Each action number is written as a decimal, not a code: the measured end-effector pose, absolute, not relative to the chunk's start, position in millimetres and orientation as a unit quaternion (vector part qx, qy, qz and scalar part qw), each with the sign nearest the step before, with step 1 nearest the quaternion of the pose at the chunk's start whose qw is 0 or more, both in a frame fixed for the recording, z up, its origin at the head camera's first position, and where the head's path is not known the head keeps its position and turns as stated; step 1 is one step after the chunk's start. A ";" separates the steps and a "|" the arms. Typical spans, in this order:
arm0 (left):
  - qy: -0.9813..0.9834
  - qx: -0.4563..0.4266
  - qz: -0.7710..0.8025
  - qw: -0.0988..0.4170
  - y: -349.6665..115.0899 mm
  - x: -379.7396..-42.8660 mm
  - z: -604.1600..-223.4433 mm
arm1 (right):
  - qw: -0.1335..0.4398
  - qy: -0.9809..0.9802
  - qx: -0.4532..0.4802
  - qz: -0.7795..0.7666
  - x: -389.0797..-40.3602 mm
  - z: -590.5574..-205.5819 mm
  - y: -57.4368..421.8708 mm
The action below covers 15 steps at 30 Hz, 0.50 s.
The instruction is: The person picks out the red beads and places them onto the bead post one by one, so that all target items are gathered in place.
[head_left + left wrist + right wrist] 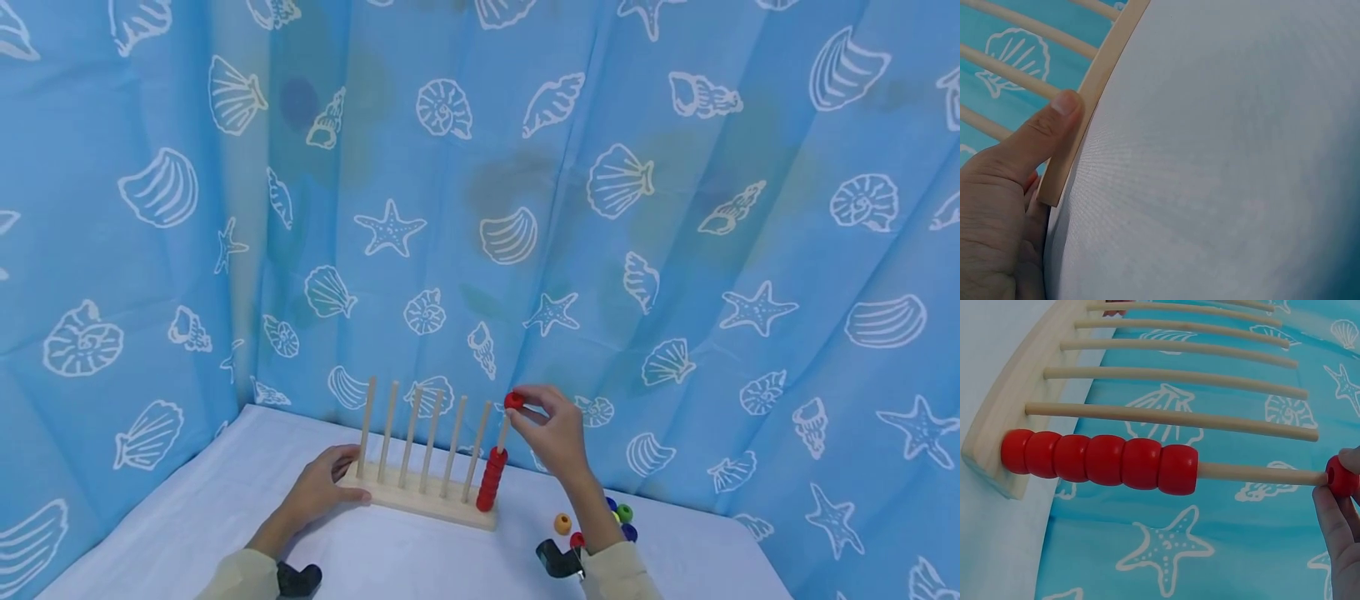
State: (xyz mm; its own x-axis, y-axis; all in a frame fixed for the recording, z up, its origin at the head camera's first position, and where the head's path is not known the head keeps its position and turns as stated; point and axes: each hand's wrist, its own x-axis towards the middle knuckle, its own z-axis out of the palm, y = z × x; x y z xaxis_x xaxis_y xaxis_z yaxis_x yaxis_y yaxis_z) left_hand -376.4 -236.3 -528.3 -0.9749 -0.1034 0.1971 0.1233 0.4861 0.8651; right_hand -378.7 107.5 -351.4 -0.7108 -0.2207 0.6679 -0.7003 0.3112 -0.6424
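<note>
A wooden peg rack (431,502) stands on the table with several thin upright pegs in a row. My left hand (315,487) grips the left end of its base, thumb (1063,109) along the front edge in the left wrist view. On the rightmost peg sits a stack of red beads (1104,460), several of them, reaching about halfway up. My right hand (555,429) pinches another red bead (513,401) between thumb and fingers at the top of that peg. In the right wrist view the bead's hole meets the peg's tip (1316,478). The other pegs are bare.
Loose beads lie on the white table right of the rack, partly behind my right forearm: an orange bead (562,523), a red bead (577,540), a green bead (625,513) and blue ones. A blue shell-print curtain (465,183) hangs behind.
</note>
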 end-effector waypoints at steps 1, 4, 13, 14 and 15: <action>-0.855 -0.006 -0.506 0.111 -236.5 -376.4 -529.3 | 0.238 -0.775 0.295 0.505 -382.6 -355.4 108.6; -0.856 -0.004 -0.506 0.109 -236.6 -376.0 -530.0 | 0.238 -0.773 0.290 0.511 -390.5 -364.3 111.5; -0.856 -0.006 -0.504 0.115 -234.8 -373.6 -525.1 | 0.226 -0.779 0.270 0.519 -391.7 -373.3 111.0; -0.857 -0.006 -0.502 0.115 -234.8 -373.4 -525.2 | 0.224 -0.782 0.265 0.518 -391.3 -375.2 110.9; -0.857 -0.006 -0.502 0.114 -234.8 -373.4 -525.5 | 0.221 -0.784 0.260 0.519 -390.6 -376.8 110.8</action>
State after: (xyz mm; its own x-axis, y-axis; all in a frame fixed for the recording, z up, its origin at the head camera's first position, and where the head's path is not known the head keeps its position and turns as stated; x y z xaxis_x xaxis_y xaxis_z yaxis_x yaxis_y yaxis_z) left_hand -373.4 -234.8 -525.5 -0.9739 -0.1044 0.2015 0.1248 0.4950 0.8599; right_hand -390.6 110.8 -376.8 -0.7672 -0.1780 0.6162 -0.6367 0.3271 -0.6983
